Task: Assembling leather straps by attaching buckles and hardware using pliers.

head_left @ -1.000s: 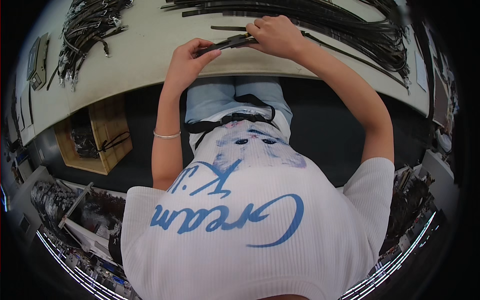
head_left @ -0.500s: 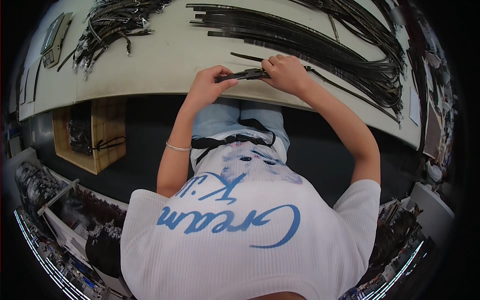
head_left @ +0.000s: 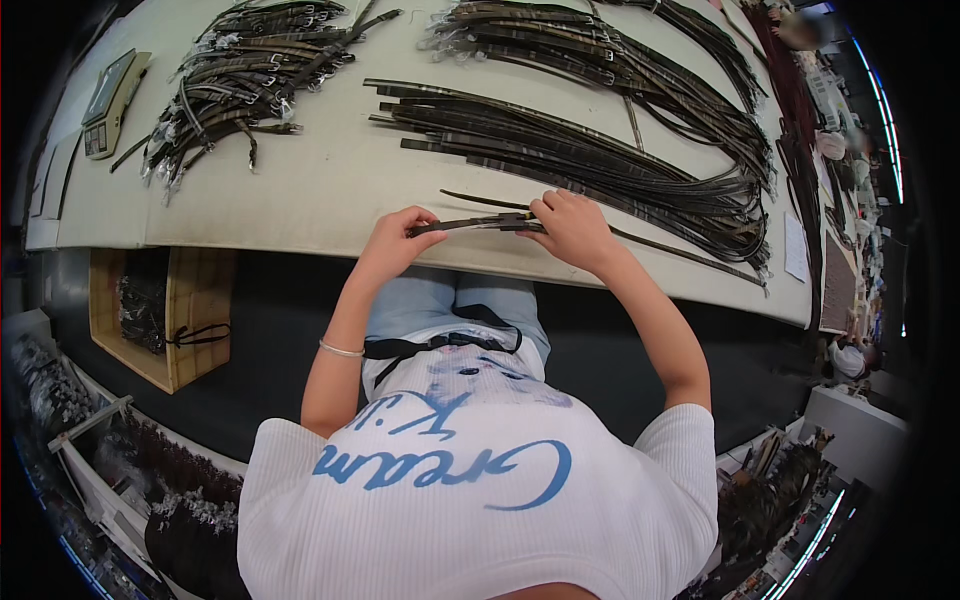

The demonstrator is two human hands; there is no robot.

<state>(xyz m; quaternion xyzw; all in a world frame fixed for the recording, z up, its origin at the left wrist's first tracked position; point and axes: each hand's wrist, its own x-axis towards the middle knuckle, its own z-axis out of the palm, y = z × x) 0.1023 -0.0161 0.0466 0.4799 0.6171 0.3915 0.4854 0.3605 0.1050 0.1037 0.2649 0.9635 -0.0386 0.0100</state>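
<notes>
In the head view, my left grip point(head_left: 400, 237) is clamped on one end of a narrow dark strap point(head_left: 470, 223), thumb against fingers. My right grip point(head_left: 573, 228) is closed on its other end, where the piece looks thicker. The strap runs between my two hands, over the near edge of the pale counter point(head_left: 320, 190); I cannot tell whether it touches the surface. A thin strap end point(head_left: 480, 198) juts leftward just beyond it, by my right fingers, and a long thin strap point(head_left: 690, 257) trails rightward from near that hand.

Farther in lies a bundle of long dark straps point(head_left: 560, 150), with buckled belts point(head_left: 590, 60) beyond. To the left are a heap of belts with silvery buckles point(head_left: 255, 75) and a beige device with a display point(head_left: 115, 105). Below the counter, left of my legs, sits a wooden crate point(head_left: 200, 320).
</notes>
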